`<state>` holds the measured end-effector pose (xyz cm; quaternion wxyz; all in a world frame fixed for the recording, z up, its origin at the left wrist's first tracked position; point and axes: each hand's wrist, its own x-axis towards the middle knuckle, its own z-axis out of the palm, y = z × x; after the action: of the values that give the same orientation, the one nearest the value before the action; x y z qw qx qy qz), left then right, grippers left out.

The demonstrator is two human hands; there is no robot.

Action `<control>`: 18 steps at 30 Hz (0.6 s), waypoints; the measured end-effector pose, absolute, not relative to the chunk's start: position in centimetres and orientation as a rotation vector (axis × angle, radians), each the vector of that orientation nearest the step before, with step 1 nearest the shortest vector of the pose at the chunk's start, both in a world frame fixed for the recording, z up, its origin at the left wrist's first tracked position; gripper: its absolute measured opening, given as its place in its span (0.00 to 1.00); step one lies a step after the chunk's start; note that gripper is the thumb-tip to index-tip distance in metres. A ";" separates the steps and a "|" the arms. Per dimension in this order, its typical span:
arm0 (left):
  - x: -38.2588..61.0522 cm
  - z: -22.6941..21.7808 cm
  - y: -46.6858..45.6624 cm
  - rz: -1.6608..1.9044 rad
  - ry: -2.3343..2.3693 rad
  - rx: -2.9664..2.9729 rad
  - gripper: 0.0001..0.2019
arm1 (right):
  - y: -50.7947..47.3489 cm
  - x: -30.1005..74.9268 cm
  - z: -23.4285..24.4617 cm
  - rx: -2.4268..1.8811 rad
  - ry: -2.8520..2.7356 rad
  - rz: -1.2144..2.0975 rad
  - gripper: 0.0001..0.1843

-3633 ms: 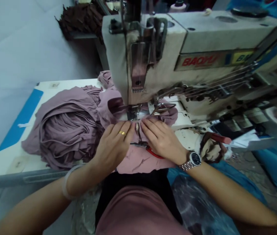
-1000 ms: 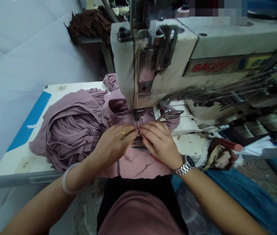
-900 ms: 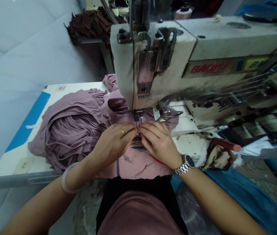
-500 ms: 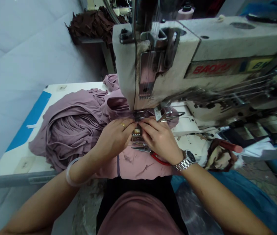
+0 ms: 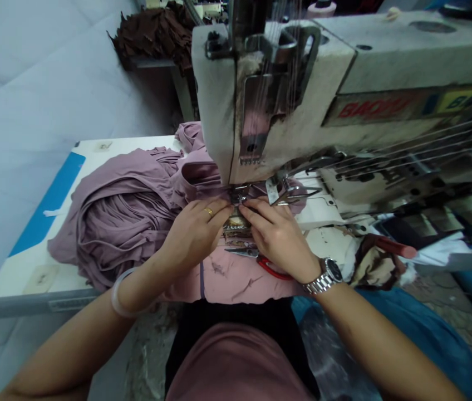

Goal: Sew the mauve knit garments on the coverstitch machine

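The left grip (image 5: 192,234) and the right grip (image 5: 280,239) sit close together on a mauve knit garment (image 5: 236,284), their fingertips nearly meeting just in front of the presser foot (image 5: 238,195) of an industrial sewing machine (image 5: 286,94). A small printed patch (image 5: 236,225) shows between them. The fingers curve down onto the cloth, but whether they are clamped on it or only pressing it flat cannot be told.

The garment lies on the white surface (image 5: 31,278) and runs under the presser foot. Most of it is heaped in a gathered bundle (image 5: 114,223) to the left of the left grip, and one part lies across the person's lap. A pair of thread snips (image 5: 240,252) with red handles rests on the cloth, just below the right grip's fingers.

A ring (image 5: 208,211) and a pale bangle (image 5: 121,292) are on the left hand and wrist, and a steel wristwatch (image 5: 331,273) is on the right wrist. A blue strip (image 5: 48,181) runs along the surface's left side, a patterned cloth (image 5: 375,262) lies to the right, and a pile of brown fabric pieces (image 5: 152,33) sits behind the machine.
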<state>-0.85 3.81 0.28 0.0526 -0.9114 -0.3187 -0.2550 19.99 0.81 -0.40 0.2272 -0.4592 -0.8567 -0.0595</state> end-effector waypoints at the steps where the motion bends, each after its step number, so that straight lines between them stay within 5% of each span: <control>1: -0.8 0.3 3.8 -0.769 -0.971 -2.768 0.14 | 0.8 19.9 -0.3 -1.272 -2.367 -0.172 0.19; 14: 0.1 0.0 2.9 -0.602 -1.003 -2.724 0.15 | 0.9 19.2 0.2 -1.091 -2.580 -0.550 0.17; 18: -1.0 1.4 3.6 -0.780 -1.096 -2.859 0.10 | 1.9 21.6 0.5 -0.989 -2.596 -0.443 0.18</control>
<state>-1.04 3.65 1.41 -0.0089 -0.9048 -0.3468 -0.2469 21.55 1.94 0.54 0.1633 -0.3468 -0.9104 -0.1555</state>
